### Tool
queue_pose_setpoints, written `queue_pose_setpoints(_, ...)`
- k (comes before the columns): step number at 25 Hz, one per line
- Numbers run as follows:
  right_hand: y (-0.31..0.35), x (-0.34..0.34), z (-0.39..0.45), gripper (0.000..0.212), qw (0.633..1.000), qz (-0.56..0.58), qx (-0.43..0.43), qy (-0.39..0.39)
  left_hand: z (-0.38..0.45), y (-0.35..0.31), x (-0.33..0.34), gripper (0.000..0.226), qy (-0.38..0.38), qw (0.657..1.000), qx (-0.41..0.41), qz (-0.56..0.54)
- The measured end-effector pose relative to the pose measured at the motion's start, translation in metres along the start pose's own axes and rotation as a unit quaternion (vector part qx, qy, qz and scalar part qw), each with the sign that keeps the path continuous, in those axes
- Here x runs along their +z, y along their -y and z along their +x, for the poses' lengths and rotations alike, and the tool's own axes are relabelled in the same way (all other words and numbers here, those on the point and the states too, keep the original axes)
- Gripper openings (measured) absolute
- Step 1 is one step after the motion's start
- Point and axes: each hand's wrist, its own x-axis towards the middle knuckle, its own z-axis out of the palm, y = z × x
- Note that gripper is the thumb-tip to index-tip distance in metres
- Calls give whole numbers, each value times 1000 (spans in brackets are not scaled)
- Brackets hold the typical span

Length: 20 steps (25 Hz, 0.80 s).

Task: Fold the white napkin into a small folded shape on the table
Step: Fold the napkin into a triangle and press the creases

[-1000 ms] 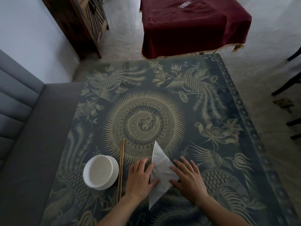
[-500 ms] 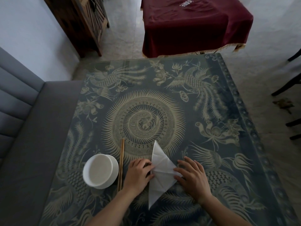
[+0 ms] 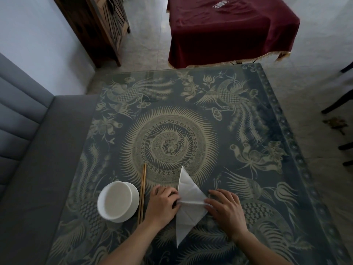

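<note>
The white napkin [image 3: 188, 197] lies on the patterned table [image 3: 238, 169] near its front edge. It is folded into a long kite shape, one tip pointing away and one toward me. My left hand [image 3: 162, 204] rests at its left edge, fingers curled and pinching the paper at the middle crease. My right hand [image 3: 226, 209] lies flat on the right corner, fingertips pressing down on the fold. Part of the napkin's right side is hidden under that hand.
A white bowl [image 3: 117, 203] stands left of my left hand, with a pair of wooden chopsticks [image 3: 142, 192] between them. A grey sofa [image 3: 28, 169] borders the table's left side. Beyond the far edge stands a table under red cloth [image 3: 229, 29].
My left hand has curled and pulled back to the napkin's left edge. My right hand slid inward onto the right corner, and the napkin's middle crease now looks sharper.
</note>
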Motion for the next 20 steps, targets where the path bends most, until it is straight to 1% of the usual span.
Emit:
queue_pose_setpoints(5, -3, 4, -1, 21, 999, -8, -30, -17, -1, -3, 1, 11, -3, 1000, 22, 22)
queue_pose_setpoints(12, -3, 7, 0, 17, 999, -7, -43, -15, 2, -10, -5, 10, 35, 999, -12, 26)
queue_pose_setpoints(15, -1, 7, 0, 16, 999, -6, -42, -15, 6, -14, -6, 10, 56, 997, -23, 45)
queue_pose_setpoints(20, 3, 2, 4, 16, 999, -5, -37, -12, 10, -16, -5, 12, 76, 994, -14, 82)
